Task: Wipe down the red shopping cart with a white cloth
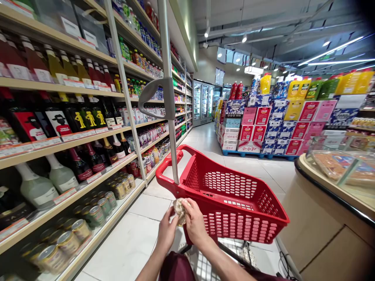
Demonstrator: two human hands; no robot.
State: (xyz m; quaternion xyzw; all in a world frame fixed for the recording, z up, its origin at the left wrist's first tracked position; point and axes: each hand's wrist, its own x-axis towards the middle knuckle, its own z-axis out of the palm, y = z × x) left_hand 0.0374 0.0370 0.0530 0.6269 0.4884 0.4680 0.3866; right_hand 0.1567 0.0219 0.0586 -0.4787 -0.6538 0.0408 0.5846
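A crumpled beige-white cloth point(179, 207) is bunched up between my two hands, beside the near side of a red shopping cart point(234, 171). My right hand point(193, 221) grips the cloth from the right, with its fingers curled over the top. From the lower left, my left hand point(168, 226) pinches the same cloth. The cart's basket has perforated plastic walls. At its handle end rises a metal pole point(173, 156) with a grey looped grip point(155, 99) higher up.
Shelves with wine bottles point(84, 121) and cans point(68, 242) line the left side. On the right stands a wooden counter point(322, 210) with packaged food on top. Stacked drink cartons point(252, 125) rise beyond the cart. Pale floor tiles point(125, 242) run along the shelves toward glass-door fridges point(203, 99).
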